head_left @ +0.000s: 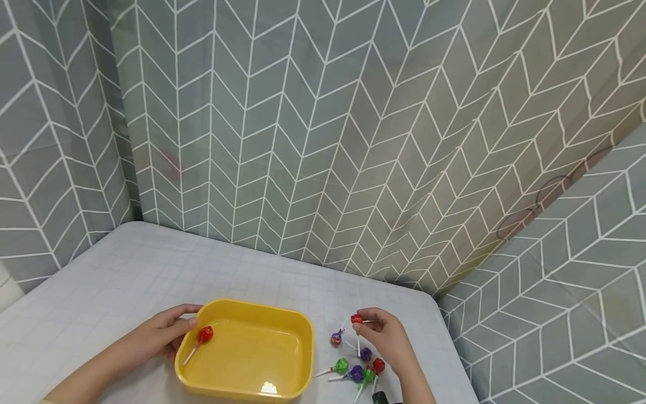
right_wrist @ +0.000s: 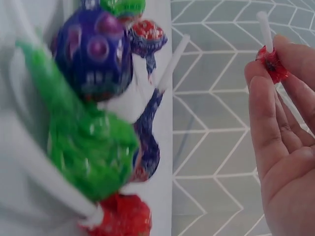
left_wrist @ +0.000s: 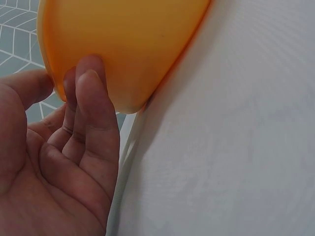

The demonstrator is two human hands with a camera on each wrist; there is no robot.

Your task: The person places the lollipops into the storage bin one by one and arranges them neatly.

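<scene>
My left hand [head_left: 171, 330] grips the left side of a yellow plastic tray [head_left: 262, 307]. In the left wrist view the thumb is at the rim and the fingertips press the outer wall. One red lollipop [head_left: 205, 335] lies inside the tray at its left. Right of the tray, my right hand [head_left: 387, 335] pinches another red lollipop [right_wrist: 271, 64] by its wrapped candy, above the table; its white stick sticks out past the fingers. Below that hand lie several wrapped lollipops, among them a green lollipop [head_left: 341, 366], a purple lollipop [head_left: 356, 373] and a red lollipop [head_left: 378, 365].
A white cloth covers the table [head_left: 151, 264]. Grey curtains [head_left: 282, 140] with white zigzag lines hang behind and at both sides. A red-and-blue lollipop [head_left: 336, 339] lies at the back of the group. Something small and black [head_left: 380, 398] shows at the bottom edge near the right wrist.
</scene>
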